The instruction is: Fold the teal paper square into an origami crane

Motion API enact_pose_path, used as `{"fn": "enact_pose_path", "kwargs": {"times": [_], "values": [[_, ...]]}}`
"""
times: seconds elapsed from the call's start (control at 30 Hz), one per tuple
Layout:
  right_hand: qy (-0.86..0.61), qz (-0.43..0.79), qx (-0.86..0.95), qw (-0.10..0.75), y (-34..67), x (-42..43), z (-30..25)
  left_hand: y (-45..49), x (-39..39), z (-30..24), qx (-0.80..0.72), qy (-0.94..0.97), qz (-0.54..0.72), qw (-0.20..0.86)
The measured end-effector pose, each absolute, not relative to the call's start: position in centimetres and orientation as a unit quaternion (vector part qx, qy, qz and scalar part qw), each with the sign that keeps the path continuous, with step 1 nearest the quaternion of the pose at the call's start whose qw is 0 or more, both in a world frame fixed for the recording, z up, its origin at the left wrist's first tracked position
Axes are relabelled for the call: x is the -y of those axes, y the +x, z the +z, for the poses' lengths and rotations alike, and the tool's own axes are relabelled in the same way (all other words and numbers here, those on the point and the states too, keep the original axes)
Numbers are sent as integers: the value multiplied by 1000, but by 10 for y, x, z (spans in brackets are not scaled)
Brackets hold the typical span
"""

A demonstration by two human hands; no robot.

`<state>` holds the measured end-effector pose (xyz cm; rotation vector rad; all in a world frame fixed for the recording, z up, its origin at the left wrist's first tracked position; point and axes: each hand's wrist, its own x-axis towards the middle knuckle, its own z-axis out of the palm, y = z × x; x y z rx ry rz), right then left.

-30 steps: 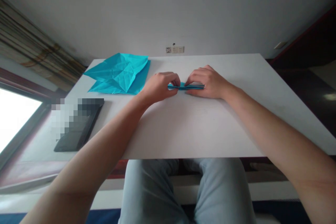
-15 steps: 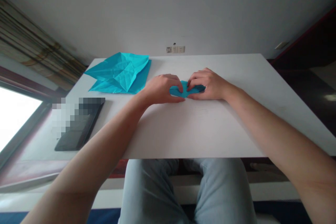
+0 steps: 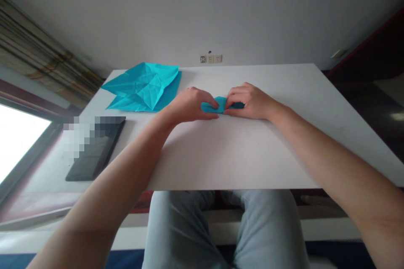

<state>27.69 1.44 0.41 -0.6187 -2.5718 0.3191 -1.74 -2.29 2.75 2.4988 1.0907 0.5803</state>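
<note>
Past the middle of the white worktop (image 3: 240, 151), a small folded blue paper (image 3: 221, 102) is pinched by the right hand (image 3: 251, 103); it is touched by the left hand (image 3: 191, 104), though whether it is gripped there cannot be told; a larger creased blue paper sheet (image 3: 142, 88) is spread to the left, beyond a dark flat device (image 3: 96, 159).

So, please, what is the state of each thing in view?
Small blue paper, folded, partly hidden.
Left hand, curved, touching the small blue paper.
Right hand, pinching the small blue paper.
Large blue paper, creased, partly raised.
Dark device, lying flat, partly pixelated.
Wall sockets, no plug visible.
Curtain, hanging in folds.
</note>
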Motion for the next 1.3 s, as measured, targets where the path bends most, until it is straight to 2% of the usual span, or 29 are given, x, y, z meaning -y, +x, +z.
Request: {"fn": "enact_pose_path", "kwargs": {"times": [0.2,0.37,0.57,0.87,1.03,1.3], "values": [[-236,141,927,254,274,-15,0,-17,20,22,-383,876,229,183],[-261,194,908,265,273,-18,-6,-15,17,16,-392,851,264,230],[-255,209,909,255,275,-22,-10,-18,13,15,-365,872,245,217],[-382,242,874,181,290,-29,-1,-24,9,14,-363,878,226,214],[-345,270,875,205,289,-28,-1,-16,12,7,-413,860,238,182],[-278,288,894,202,280,-23,0,-15,12,6,-440,838,242,213]]}}
